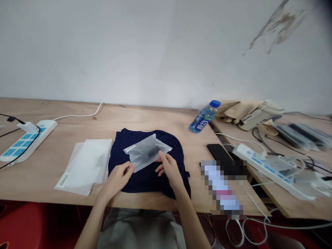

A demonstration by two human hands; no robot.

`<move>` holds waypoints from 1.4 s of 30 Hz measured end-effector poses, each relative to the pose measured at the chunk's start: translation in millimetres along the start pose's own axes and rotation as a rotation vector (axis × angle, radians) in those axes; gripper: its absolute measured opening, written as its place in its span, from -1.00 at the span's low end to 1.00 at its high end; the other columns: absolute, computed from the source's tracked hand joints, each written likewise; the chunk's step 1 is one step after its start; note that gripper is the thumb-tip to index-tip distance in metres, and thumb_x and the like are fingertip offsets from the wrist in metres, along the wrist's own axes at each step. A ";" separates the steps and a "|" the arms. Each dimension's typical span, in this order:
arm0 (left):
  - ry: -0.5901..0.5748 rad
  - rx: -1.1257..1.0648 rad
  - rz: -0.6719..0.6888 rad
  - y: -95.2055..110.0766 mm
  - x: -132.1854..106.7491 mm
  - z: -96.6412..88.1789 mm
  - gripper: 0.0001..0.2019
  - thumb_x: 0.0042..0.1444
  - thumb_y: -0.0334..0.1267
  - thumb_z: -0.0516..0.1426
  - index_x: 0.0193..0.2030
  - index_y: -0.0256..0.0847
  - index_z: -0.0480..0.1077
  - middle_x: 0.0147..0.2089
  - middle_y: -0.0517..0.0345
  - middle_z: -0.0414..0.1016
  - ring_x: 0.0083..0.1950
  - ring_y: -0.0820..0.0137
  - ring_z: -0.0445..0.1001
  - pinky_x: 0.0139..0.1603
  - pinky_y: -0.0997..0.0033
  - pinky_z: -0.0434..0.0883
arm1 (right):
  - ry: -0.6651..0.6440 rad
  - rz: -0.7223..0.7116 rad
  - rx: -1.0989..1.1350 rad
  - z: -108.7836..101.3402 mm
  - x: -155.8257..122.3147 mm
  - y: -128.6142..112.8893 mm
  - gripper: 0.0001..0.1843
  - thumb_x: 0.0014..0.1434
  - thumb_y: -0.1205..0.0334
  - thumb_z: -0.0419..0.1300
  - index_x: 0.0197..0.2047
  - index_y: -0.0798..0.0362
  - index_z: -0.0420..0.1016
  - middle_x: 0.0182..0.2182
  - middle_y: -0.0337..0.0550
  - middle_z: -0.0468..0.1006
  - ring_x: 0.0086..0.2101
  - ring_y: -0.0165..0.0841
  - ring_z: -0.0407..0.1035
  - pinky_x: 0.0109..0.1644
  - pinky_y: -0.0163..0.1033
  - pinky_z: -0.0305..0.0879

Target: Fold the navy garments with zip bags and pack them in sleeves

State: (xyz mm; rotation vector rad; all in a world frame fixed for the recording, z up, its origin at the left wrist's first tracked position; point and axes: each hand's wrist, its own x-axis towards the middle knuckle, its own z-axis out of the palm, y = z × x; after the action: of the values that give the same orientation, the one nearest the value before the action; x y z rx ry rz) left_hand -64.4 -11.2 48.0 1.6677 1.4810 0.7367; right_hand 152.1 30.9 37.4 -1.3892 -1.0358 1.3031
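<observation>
The plywood bench [38, 176] carries a folded navy garment [145, 183], with a frosted bag [145, 154] lying flat on top, the cloth giving it a soft, dark backing. A stack of white bags [83, 166] sits just beside, within easy reach, while a power strip [28, 140], a bottle [204, 117] and a phone [218, 155] stay further out, away from the hands. The left grip [116, 180] and right grip [169, 169] sit at the bag's lower edge, steadying it; whether either is clamped, I cannot tell
</observation>
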 end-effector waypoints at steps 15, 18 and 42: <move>0.031 -0.018 0.009 -2.6 -7.9 11.5 -0.51 0.35 0.02 -0.19 -0.31 -0.17 0.44 -0.46 0.19 0.44 -0.35 0.34 0.47 -0.22 0.38 0.27 | -0.186 -0.260 0.105 48.4 80.0 -54.3 -0.59 0.20 0.16 0.09 0.13 -0.07 0.26 0.13 -0.03 0.45 -0.14 -0.33 0.55 -0.07 -0.14 0.52; 0.008 0.022 0.018 -2.3 -7.8 12.7 -0.56 0.34 0.00 -0.15 -0.30 -0.17 0.44 -0.46 0.19 0.46 -0.36 0.34 0.47 -0.24 0.38 0.27 | -0.197 -0.283 -0.075 46.5 91.4 -50.5 -0.50 0.23 0.20 0.03 0.24 -0.09 0.23 0.27 0.01 0.30 -0.04 -0.31 0.51 0.00 -0.10 0.48; 0.292 0.279 0.286 -54.2 -11.3 -7.2 -0.84 0.30 -0.19 0.05 -0.23 -0.12 0.42 -0.18 0.12 0.49 -0.11 0.28 0.46 0.01 0.19 0.41 | -0.027 -0.647 -0.977 -70.5 -6.1 37.7 -0.51 0.35 0.11 -0.03 0.31 -0.04 0.25 0.26 -0.03 0.34 0.23 -0.18 0.24 0.30 0.10 0.22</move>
State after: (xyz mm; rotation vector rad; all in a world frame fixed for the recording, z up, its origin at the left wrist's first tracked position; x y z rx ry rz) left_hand -101.3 -19.7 6.9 2.0836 1.6208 0.9990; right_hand 221.2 11.5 1.6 -1.4758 -2.0731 0.3007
